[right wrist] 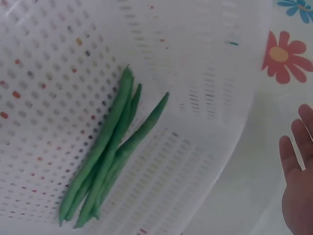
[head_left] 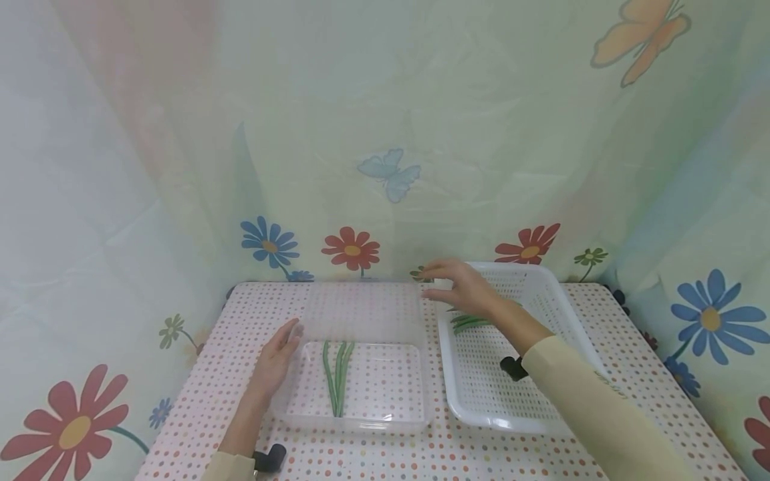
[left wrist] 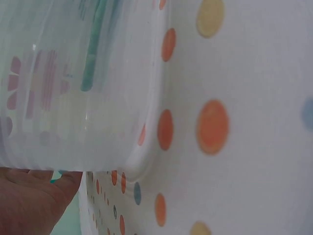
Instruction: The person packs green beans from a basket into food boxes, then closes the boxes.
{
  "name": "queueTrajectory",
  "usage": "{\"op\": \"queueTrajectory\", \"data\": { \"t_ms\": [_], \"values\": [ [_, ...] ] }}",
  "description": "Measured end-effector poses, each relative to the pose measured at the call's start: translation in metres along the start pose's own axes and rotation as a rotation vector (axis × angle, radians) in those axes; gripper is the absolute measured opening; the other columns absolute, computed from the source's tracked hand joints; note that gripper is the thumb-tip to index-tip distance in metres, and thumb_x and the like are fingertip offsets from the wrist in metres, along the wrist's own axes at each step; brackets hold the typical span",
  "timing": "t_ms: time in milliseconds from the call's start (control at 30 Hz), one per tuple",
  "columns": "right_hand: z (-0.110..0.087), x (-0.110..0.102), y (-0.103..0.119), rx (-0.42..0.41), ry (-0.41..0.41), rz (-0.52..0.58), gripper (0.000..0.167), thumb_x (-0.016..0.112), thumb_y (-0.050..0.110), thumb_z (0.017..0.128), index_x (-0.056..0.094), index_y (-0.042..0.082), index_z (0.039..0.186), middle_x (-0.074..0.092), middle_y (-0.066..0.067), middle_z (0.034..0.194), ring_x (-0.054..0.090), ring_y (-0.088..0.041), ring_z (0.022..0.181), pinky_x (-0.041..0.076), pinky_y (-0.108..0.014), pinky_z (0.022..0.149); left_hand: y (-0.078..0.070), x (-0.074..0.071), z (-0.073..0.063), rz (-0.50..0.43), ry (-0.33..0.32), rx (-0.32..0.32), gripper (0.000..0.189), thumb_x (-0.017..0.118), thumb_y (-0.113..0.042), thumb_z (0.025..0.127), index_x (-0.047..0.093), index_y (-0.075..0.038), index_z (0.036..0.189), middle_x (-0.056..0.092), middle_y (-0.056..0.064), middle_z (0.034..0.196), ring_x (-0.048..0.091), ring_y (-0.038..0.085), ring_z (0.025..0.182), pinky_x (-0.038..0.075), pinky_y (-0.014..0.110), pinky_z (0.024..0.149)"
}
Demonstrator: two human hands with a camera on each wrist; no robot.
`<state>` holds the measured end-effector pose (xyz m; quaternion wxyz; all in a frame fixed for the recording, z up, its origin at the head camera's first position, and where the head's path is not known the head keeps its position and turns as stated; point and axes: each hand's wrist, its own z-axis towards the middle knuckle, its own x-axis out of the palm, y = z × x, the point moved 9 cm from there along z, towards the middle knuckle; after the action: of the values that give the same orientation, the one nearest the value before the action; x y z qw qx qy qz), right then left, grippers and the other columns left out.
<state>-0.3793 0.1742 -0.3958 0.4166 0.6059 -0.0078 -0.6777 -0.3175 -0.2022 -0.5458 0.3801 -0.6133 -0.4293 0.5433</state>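
Green beans [right wrist: 102, 169] in basket [head_left: 511, 423], below right grip [head_left: 460, 287]

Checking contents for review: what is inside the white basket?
A few green beans lie in the white basket. In the head view, the right arm covers part of its interior, hiding what lies there.

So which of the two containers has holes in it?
The white basket on the right: slots pierce its floor and walls, while the clear plastic box shows none.
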Motion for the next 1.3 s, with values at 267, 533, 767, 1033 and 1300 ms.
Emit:
{"op": "queueTrajectory", "data": {
  "t_ms": [267,533,767,1033,1300],
  "values": [
    [-0.008,-0.004,-0.019,0.059,-0.04,-0.03,0.051,0.079,0.031,0.095,0.066,0.013,0.14,0.052,-0.014,0.157,0.043,-0.041,0.148,0.041,-0.064,0.118,0.0,0.0,-0.001,-0.017,0.004,0.0,0.051,0.041,-0.038,0.112,0.034,-0.031,0.162,0.031,-0.003,0.172,0.02,0.024,0.162,0.018,0.053,0.132],
    [-0.02,-0.009,-0.042,0.146,-0.046,-0.087,0.069,0.073,0.032,0.099,0.045,0.01,0.157,0.035,-0.017,0.168,0.029,-0.042,0.156,0.03,-0.066,0.124,-0.001,0.0,-0.001,-0.011,0.003,0.017,0.052,0.041,-0.038,0.112,0.033,-0.03,0.163,0.031,-0.003,0.172,0.021,0.022,0.162,0.019,0.052,0.132],
    [-0.03,-0.014,-0.06,0.173,-0.067,-0.124,0.071,0.073,0.036,0.099,0.044,0.011,0.159,0.034,-0.017,0.168,0.027,-0.042,0.157,0.027,-0.068,0.125,-0.002,-0.001,-0.002,-0.007,0.006,0.025,0.052,0.041,-0.038,0.112,0.033,-0.028,0.163,0.032,-0.002,0.171,0.023,0.023,0.161,0.019,0.052,0.132],
    [-0.042,-0.01,-0.079,0.205,-0.032,-0.248,0.075,0.07,0.043,0.099,0.04,0.014,0.161,0.03,-0.017,0.17,0.026,-0.044,0.157,0.025,-0.069,0.125,-0.002,-0.001,-0.001,-0.028,0.014,0.023,0.052,0.042,-0.038,0.112,0.034,-0.029,0.163,0.034,-0.002,0.17,0.024,0.022,0.161,0.019,0.051,0.132],
    [-0.051,-0.004,-0.09,0.255,0.02,-0.29,0.079,0.065,0.056,0.099,0.038,0.016,0.162,0.03,-0.017,0.17,0.028,-0.044,0.156,0.029,-0.068,0.124,0.0,-0.001,0.0,-0.027,0.014,0.014,0.051,0.042,-0.039,0.112,0.035,-0.032,0.162,0.031,-0.003,0.171,0.021,0.023,0.162,0.018,0.052,0.133]
  ]
}}
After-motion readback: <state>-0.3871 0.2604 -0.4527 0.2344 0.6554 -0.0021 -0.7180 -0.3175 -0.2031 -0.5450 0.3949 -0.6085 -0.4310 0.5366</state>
